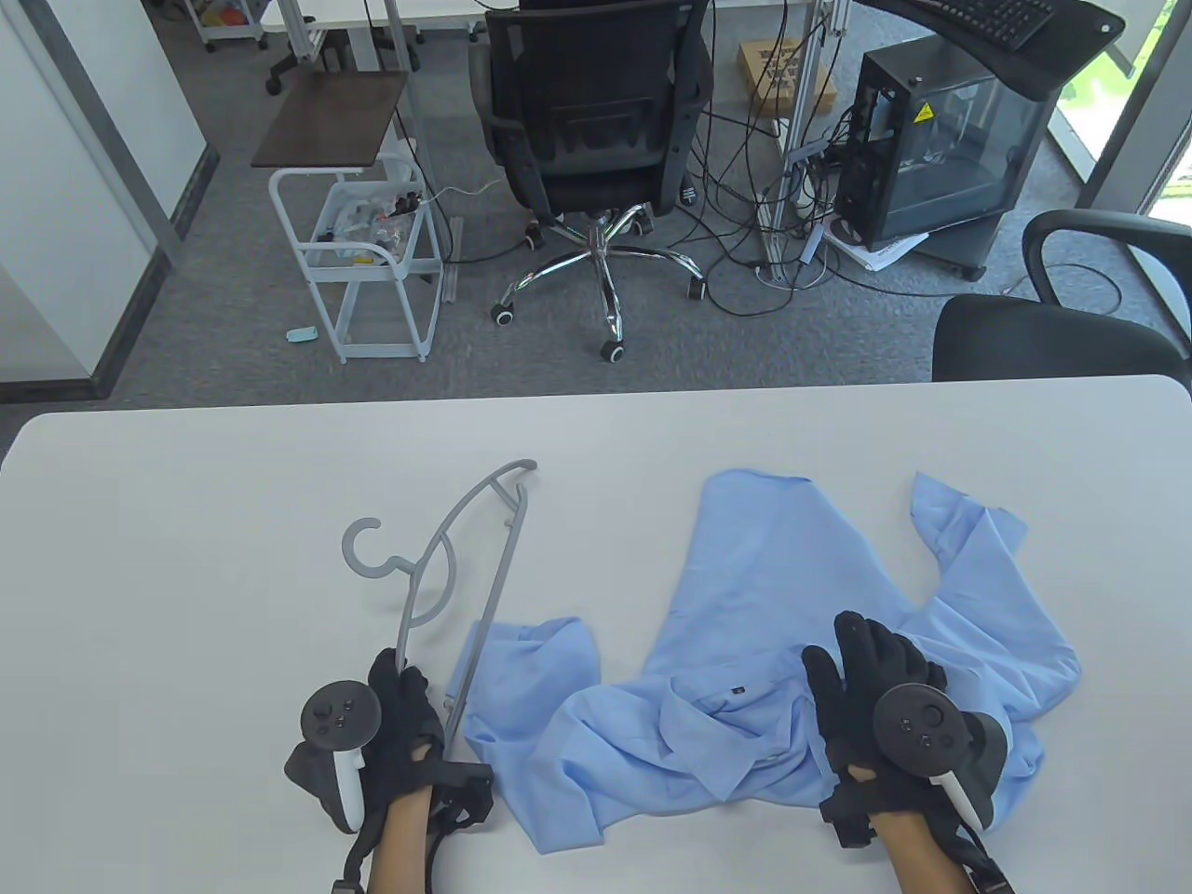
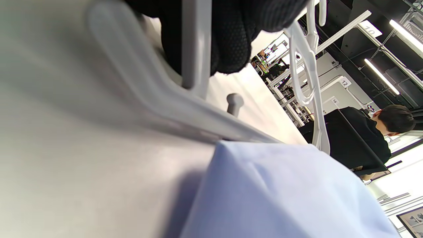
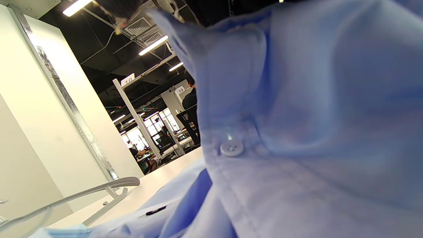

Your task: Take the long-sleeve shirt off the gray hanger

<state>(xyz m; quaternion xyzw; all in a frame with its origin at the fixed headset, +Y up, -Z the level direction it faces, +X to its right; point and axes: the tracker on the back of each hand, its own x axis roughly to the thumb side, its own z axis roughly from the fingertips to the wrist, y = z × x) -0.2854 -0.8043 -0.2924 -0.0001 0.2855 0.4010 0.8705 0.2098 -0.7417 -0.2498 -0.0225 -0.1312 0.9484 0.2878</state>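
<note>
The gray hanger (image 1: 503,559) lies on the white table (image 1: 186,521), left of middle, with its hook toward the left. My left hand (image 1: 402,694) grips its near end; the left wrist view shows gloved fingers (image 2: 228,43) wrapped over a hanger bar (image 2: 165,96). The light blue long-sleeve shirt (image 1: 773,577) lies crumpled to the right, off the hanger, with one sleeve (image 1: 531,656) reaching the hanger's lower bar. My right hand (image 1: 866,670) rests flat on the shirt, fingers spread. The right wrist view shows the shirt (image 3: 314,132) up close and the hanger (image 3: 82,193) beyond.
Beyond the table's far edge stand an office chair (image 1: 596,121), a white cart (image 1: 372,251), a computer case (image 1: 941,140) and cables on the floor. Another black chair (image 1: 1052,335) sits at the table's far right corner.
</note>
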